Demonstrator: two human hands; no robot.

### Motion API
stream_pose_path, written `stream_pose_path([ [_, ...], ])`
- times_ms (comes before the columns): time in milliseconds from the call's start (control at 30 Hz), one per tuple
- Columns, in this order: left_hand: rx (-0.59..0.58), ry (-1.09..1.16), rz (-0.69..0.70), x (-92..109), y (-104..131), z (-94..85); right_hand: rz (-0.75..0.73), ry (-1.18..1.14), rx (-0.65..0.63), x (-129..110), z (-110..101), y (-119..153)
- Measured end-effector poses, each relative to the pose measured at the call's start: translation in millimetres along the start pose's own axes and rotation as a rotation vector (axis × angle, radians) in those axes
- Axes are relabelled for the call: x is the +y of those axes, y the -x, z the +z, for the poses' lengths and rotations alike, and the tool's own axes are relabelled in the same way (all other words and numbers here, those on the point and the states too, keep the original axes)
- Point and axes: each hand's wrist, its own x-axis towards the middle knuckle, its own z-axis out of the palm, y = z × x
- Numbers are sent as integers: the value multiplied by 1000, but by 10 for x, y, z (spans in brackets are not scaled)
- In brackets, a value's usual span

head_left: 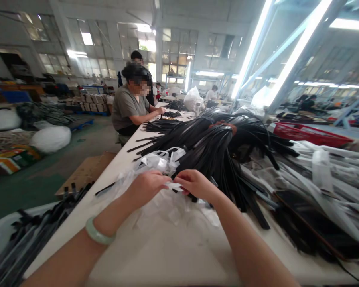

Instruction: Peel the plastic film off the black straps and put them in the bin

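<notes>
Head view: the left hand (148,185) and right hand (196,184) are pinching a white strip (174,186) in their fingers above the worktop (167,251), which is probably feeling light, floppy and easiest held by its edges.

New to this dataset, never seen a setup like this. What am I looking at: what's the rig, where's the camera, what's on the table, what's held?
There's no machine: a person works with two bare hands. The single picture comes from a camera worn on their head, looking forward and down, so their forearms enter from the bottom. A pale green bangle sits on the left wrist.

On the white table lie a large heap of black strips, crumpled translucent plastic and, at right, a dark flat object, perhaps a phone.

The left hand and right hand nearly meet, their grip on a small white piece. Another person works farther up the table.
</notes>
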Motion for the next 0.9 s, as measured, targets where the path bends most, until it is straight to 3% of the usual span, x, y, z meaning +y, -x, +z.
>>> stream_pose_path([
  [133, 156, 228, -319, 49, 110, -47, -158, -396, 7, -120, 202, 35],
  [233, 116, 537, -503, 139, 110, -13, -250, -519, 119, -175, 334, 31],
  [300, 79, 631, -498, 168, 88, 22, -198, -501, 178, -190, 368, 18],
  [400, 186, 646, -511, 163, 57, 58, -54, -507, 242, -165, 368, -17],
  [567, 303, 640, -724, 109, 74, 49, -43, -519, 238, -7, 395, -104],
  [700, 370, 651, -767, 15, 104, 43, -60, -388, 279, 63, 432, -131],
  [800, 371, 743, -741, -107, 121, 44, -88, -61, 265, 34, 404, -103],
  [900, 357, 778, -713, -213, 140, 0, -131, 290, 115, -15, 350, -50],
])
